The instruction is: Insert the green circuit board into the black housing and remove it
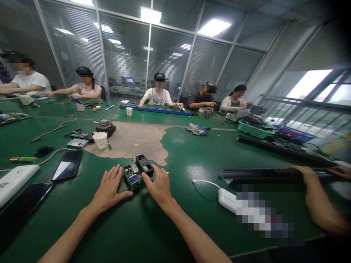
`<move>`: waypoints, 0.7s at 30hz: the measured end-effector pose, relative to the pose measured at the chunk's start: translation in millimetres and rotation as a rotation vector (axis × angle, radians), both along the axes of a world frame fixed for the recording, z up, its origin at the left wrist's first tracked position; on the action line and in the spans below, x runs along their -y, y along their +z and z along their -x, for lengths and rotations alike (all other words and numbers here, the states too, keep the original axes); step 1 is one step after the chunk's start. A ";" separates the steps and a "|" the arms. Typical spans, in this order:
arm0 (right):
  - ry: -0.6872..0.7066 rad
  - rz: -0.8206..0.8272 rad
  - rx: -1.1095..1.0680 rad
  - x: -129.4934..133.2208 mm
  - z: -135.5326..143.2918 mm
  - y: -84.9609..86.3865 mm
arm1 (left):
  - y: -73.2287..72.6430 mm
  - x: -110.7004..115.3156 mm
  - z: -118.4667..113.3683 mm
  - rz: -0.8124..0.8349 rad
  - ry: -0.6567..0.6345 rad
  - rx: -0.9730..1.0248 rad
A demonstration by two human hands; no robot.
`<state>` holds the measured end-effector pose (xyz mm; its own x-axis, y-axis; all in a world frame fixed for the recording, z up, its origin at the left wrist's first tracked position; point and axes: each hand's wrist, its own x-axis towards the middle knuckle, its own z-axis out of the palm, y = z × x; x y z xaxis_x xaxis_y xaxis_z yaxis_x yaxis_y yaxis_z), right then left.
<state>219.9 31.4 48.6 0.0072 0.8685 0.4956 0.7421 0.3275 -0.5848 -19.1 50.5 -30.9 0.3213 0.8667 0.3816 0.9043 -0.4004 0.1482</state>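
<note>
counted at the green-topped bench (192,226): one black rectangular plastic housing (143,165); one green circuit board with a small screen (133,179); two bare hands of the wearer (108,188) (159,184); two white paper cups (101,141) (129,112); two dark glass-fronted flat devices, near left (71,162) (24,208); one white bottle with a blue label (78,102); one long blue bar (157,109); one green plastic basket (253,130).

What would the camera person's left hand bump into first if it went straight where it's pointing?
Probably the small green circuit board with a bluish rectangular part, close by the left hand on its thumb side. Depth is hard to judge, so it might just slip past.
</note>
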 end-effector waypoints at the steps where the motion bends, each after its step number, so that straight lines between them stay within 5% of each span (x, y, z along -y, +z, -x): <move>1: -0.009 0.012 0.016 -0.7 -3.8 -4.4 | 0.2 0.0 -0.2 0.000 -0.001 0.004; 10: -0.067 0.048 0.111 0.4 -10.8 -42.3 | -1.0 -0.4 0.6 -0.009 -0.020 -0.008; 21: -0.068 0.040 0.110 -0.6 -15.4 -48.9 | -0.7 -0.5 0.4 0.034 -0.021 -0.064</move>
